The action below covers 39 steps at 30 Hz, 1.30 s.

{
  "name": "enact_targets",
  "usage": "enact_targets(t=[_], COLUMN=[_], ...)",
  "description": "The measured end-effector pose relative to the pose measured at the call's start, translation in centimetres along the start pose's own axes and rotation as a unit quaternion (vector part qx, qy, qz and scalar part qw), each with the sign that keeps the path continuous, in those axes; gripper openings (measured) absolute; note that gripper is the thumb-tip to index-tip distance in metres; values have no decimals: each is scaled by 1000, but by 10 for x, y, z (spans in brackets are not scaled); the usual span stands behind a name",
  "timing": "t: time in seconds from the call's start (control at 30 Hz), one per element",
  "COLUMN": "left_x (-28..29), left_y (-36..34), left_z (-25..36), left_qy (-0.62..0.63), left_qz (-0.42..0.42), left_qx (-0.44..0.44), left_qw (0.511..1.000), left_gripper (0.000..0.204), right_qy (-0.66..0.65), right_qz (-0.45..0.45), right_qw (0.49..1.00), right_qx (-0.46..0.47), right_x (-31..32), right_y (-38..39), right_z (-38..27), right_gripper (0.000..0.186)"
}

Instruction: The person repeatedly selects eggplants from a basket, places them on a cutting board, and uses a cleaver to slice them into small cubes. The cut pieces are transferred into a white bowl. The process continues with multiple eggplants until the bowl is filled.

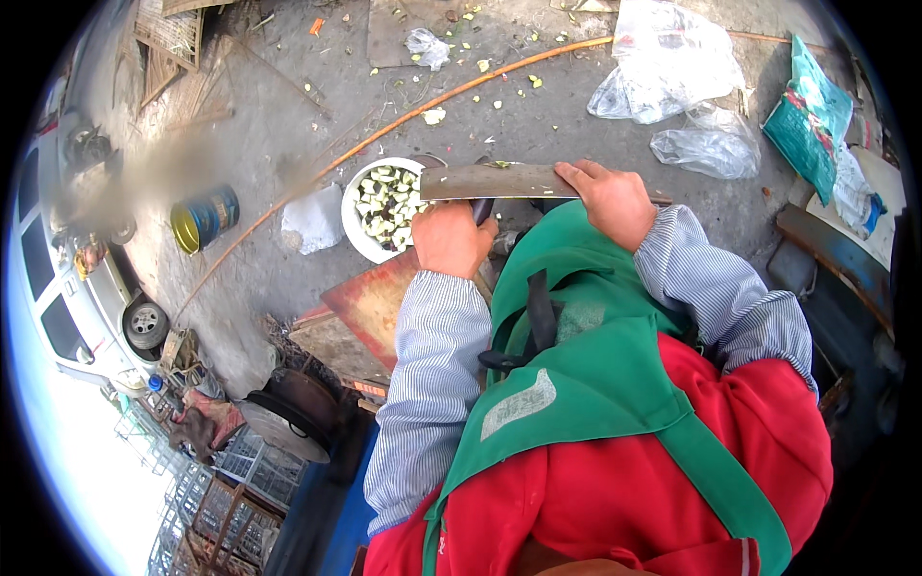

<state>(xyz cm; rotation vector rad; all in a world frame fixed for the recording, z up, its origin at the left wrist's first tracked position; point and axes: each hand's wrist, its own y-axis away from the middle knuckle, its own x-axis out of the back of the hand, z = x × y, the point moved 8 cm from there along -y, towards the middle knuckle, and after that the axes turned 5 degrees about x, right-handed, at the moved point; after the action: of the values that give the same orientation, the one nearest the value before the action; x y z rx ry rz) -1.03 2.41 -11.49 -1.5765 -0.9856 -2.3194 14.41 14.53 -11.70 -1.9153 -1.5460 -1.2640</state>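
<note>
My right hand [610, 202] is closed around the handle end of a wide-bladed cleaver [509, 182], its fingers at the blade's top edge. The blade lies level, pointing left, and reaches over the rim of a white bowl [351, 216]. Cut cubes of eggplant [386, 206], pale with dark skin, fill much of that bowl. Just below the blade my left hand [447, 240] is closed, and a dark, rounded piece that looks like eggplant [482, 209] shows beside its thumb. Most of that piece is hidden by the hand and the blade.
A red-and-yellow worn board [370, 302] stands left of my left forearm. Beyond the bowl an orange hose [451, 91] curves across the ground. Plastic bags [672, 62] and a teal sack [812, 120] lie at the far right. At left are a blue-and-yellow bucket [204, 219] and a white van [72, 298].
</note>
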Motion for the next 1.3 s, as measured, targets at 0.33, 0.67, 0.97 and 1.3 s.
enact_targets(t=[0.33,0.67,0.97,1.3], left_x=[-28,-37,-22,-28], left_y=[9,16,11,12], left_z=[-41,-7,6,10], left_qy=[440,737,839,897], left_qz=[-137,-202,-201,-145], left_qx=[138,127,21,31], left_qw=[877,632,505,417], left_gripper=[48,49,60,73], right_qy=[-159,-110,-212,-146], right_qz=[-12,64,19,137], right_qw=[975,990,975,975], right_qx=[-157,61,-63,94], right_x=[30,36,27,48], right_y=[-2,-15,-5,-20], right_z=[35,-44,-9,-54], right_gripper=[34,48,37,47])
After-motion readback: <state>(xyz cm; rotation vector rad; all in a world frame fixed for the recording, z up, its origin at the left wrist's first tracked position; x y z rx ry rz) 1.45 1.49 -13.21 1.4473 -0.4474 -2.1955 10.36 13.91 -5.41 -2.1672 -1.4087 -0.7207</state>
